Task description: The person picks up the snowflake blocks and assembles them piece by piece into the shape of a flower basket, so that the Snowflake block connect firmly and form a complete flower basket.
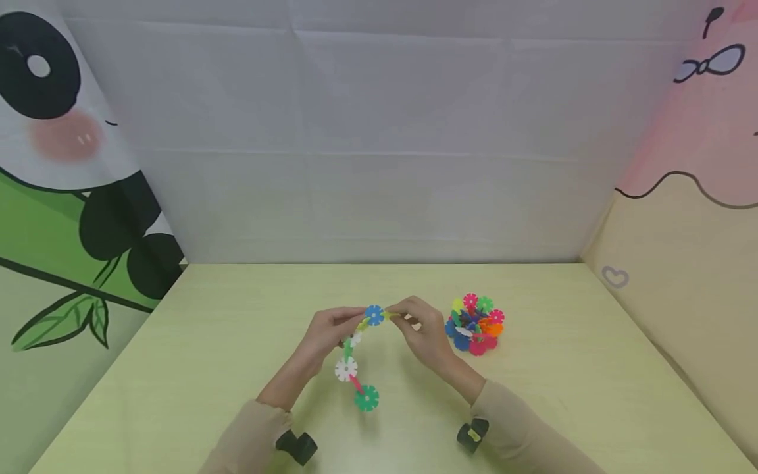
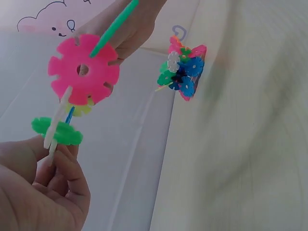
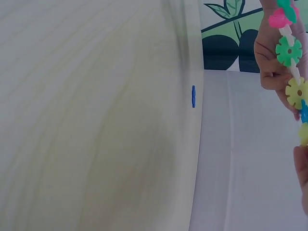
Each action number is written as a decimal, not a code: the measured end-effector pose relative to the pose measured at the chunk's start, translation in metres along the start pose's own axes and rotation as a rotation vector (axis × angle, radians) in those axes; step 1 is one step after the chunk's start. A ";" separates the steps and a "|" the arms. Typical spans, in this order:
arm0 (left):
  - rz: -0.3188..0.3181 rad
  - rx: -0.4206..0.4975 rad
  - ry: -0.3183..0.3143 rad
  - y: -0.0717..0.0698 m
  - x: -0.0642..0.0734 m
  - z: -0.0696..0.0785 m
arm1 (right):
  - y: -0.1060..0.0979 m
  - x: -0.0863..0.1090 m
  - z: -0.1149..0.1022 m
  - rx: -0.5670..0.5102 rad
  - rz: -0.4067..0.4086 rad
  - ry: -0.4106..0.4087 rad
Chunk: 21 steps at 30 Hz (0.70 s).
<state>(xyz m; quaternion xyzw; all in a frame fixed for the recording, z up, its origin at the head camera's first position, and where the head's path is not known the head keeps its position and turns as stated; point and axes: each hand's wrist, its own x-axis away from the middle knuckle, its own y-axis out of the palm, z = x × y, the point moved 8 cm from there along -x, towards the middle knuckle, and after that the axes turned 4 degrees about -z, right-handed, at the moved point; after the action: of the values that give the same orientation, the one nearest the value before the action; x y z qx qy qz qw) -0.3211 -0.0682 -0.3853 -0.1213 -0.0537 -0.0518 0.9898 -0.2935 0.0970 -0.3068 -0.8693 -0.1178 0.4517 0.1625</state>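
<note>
A chain of slotted plastic snowflake discs hangs in the air between the two hands. It runs from a green disc (image 1: 367,398) at its low end through a pink disc (image 2: 84,70), a white disc (image 1: 346,369), more green and white ones and a yellow disc (image 3: 297,93) to a blue disc (image 1: 374,315). The left hand (image 1: 328,332) grips the chain near its upper part, thumb and fingers close by the blue disc. With thumb and forefinger, the right hand (image 1: 428,332) pinches the yellow disc (image 1: 388,315) on the blue disc's right side.
A heap of loose snowflake discs (image 1: 476,326) in many colours lies on the table (image 1: 237,355), right of the right hand. A thin blue piece (image 3: 193,96) shows near the table's edge in the right wrist view. A white wall (image 1: 379,131) stands behind.
</note>
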 end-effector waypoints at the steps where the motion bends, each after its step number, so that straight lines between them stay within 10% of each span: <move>1: 0.004 -0.010 0.016 0.001 0.000 0.002 | 0.000 0.000 0.000 0.000 -0.002 -0.008; 21: 0.110 0.056 0.012 0.008 0.008 0.010 | 0.010 0.010 0.016 0.014 -0.044 -0.170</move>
<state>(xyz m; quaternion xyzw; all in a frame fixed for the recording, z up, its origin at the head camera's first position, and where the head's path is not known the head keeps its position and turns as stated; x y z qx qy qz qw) -0.3136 -0.0582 -0.3763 -0.0958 -0.0425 0.0037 0.9945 -0.3007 0.0942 -0.3271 -0.8240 -0.1471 0.5208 0.1677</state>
